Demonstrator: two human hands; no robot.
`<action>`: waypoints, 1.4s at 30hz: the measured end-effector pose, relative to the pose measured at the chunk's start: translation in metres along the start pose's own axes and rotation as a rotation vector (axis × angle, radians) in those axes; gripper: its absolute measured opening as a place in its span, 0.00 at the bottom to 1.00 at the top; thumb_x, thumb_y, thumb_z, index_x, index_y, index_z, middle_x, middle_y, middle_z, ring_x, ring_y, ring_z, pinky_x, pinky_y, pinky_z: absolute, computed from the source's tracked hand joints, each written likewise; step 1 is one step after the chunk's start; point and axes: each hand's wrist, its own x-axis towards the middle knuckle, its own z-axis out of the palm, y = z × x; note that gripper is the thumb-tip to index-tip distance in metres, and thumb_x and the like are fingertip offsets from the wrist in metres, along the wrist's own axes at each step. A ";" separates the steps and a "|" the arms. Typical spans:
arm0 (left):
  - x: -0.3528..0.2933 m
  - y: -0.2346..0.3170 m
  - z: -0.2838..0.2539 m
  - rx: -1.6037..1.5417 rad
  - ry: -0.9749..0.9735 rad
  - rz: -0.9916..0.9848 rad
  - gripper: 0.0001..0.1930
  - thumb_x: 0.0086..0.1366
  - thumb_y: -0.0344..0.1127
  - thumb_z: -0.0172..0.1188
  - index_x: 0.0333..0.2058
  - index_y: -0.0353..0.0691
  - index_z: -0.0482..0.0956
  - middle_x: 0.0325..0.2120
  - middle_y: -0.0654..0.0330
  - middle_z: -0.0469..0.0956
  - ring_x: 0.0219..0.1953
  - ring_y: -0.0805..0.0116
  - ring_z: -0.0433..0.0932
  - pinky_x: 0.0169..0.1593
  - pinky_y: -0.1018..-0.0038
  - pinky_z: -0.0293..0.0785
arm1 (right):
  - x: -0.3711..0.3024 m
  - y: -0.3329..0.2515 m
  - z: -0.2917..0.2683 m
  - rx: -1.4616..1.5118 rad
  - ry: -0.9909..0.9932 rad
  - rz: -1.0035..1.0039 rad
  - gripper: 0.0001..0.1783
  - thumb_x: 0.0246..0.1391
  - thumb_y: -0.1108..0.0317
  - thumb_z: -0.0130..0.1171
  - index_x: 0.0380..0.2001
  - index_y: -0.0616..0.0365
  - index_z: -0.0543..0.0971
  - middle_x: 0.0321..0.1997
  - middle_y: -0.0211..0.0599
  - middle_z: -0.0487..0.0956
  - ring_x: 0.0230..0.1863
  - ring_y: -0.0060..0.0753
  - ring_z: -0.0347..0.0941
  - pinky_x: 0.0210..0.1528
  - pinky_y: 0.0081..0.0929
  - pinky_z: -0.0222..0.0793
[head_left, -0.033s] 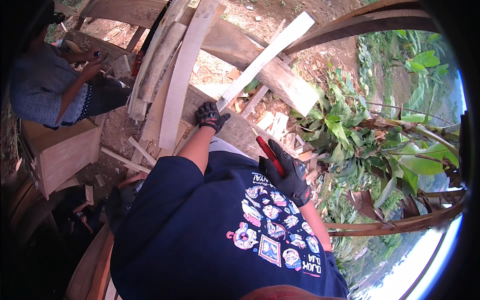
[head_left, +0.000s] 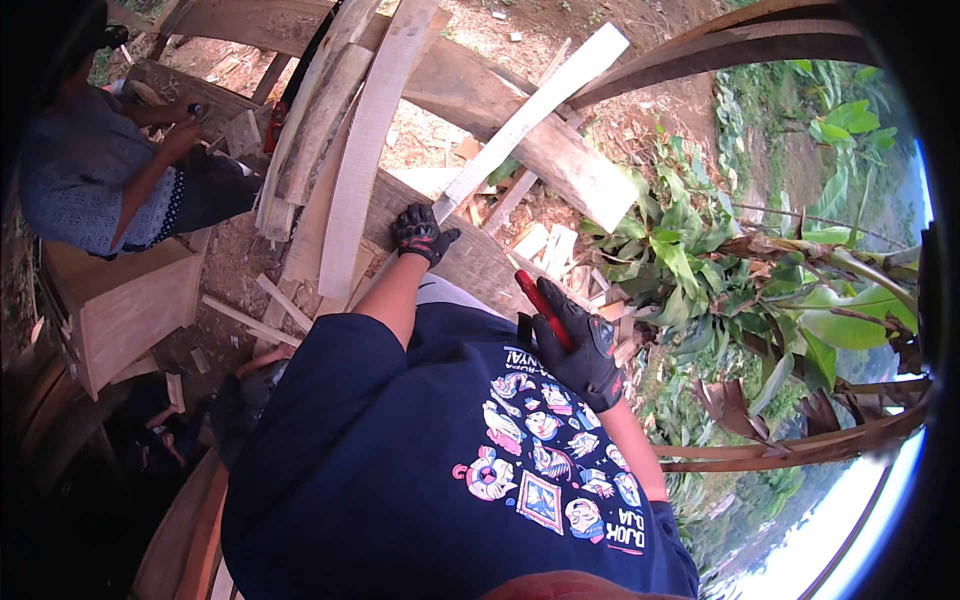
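Note:
My left hand [head_left: 424, 238], in a black glove, lies on a weathered wooden plank [head_left: 475, 262], thumb stretched out to the right. Beside its fingers is the near end of a pale wooden strip [head_left: 540, 122], which slants away to the far right across a thick board [head_left: 568, 160]. In front of my shirt, my right hand [head_left: 580, 345], gloved in black too, is closed around a slim red tool [head_left: 545, 312]. Its light tip points up and left over the plank. The glove covers part of the tool, so its exact kind is unclear.
Long boards [head_left: 358, 150] lie stacked left of my left hand. A person in a patterned blue shirt [head_left: 100, 170] stands at far left, behind a wooden box [head_left: 135, 310]. Wood offcuts [head_left: 555, 250] litter the ground. Leafy plants [head_left: 680, 250] grow at right.
My right hand and the red tool have shifted very slightly to the right. My left hand has stayed in place on the plank.

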 end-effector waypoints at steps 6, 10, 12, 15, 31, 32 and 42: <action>-0.002 -0.005 -0.002 0.000 -0.039 0.048 0.52 0.61 0.69 0.71 0.73 0.42 0.64 0.69 0.49 0.65 0.73 0.46 0.64 0.75 0.46 0.60 | -0.001 0.032 -0.003 0.165 -0.068 0.027 0.26 0.65 0.64 0.66 0.66 0.54 0.82 0.53 0.51 0.89 0.48 0.51 0.90 0.52 0.40 0.84; -0.001 -0.002 -0.005 -0.014 -0.042 0.034 0.54 0.59 0.69 0.74 0.74 0.43 0.64 0.69 0.51 0.66 0.74 0.48 0.64 0.76 0.48 0.60 | -0.003 0.001 0.007 0.111 -0.082 -0.027 0.25 0.67 0.64 0.65 0.65 0.56 0.82 0.53 0.55 0.88 0.51 0.53 0.89 0.56 0.40 0.83; -0.001 -0.008 0.001 -0.023 -0.018 0.010 0.54 0.58 0.68 0.75 0.74 0.44 0.64 0.69 0.52 0.67 0.74 0.48 0.64 0.76 0.48 0.61 | 0.010 -0.025 -0.001 0.224 -0.049 0.235 0.25 0.68 0.64 0.65 0.65 0.60 0.81 0.54 0.56 0.88 0.54 0.49 0.89 0.58 0.38 0.81; 0.001 -0.008 0.005 -0.035 0.039 0.006 0.54 0.56 0.68 0.76 0.73 0.44 0.65 0.69 0.51 0.68 0.74 0.48 0.65 0.75 0.47 0.61 | 0.024 -0.035 -0.006 0.519 0.007 0.485 0.26 0.70 0.65 0.63 0.68 0.63 0.79 0.60 0.56 0.86 0.54 0.46 0.88 0.56 0.39 0.81; 0.004 -0.016 0.008 -0.119 0.010 -0.019 0.51 0.56 0.66 0.76 0.70 0.46 0.67 0.68 0.51 0.67 0.71 0.47 0.66 0.73 0.43 0.62 | 0.004 -0.094 -0.078 0.058 -0.024 0.189 0.23 0.70 0.66 0.61 0.63 0.63 0.83 0.56 0.53 0.88 0.54 0.47 0.85 0.58 0.40 0.78; 0.003 -0.014 0.008 -0.107 -0.001 -0.013 0.50 0.56 0.66 0.77 0.70 0.45 0.67 0.68 0.51 0.67 0.71 0.46 0.66 0.73 0.43 0.62 | 0.011 -0.084 -0.070 0.050 0.000 0.144 0.22 0.70 0.67 0.61 0.63 0.63 0.83 0.57 0.55 0.88 0.58 0.52 0.87 0.61 0.42 0.79; 0.011 0.001 -0.005 -0.092 -0.090 -0.094 0.55 0.50 0.67 0.79 0.72 0.51 0.66 0.69 0.52 0.67 0.74 0.48 0.65 0.75 0.46 0.62 | 0.085 0.029 0.068 0.234 0.027 -0.003 0.24 0.68 0.65 0.66 0.64 0.60 0.83 0.58 0.51 0.88 0.59 0.40 0.86 0.64 0.37 0.77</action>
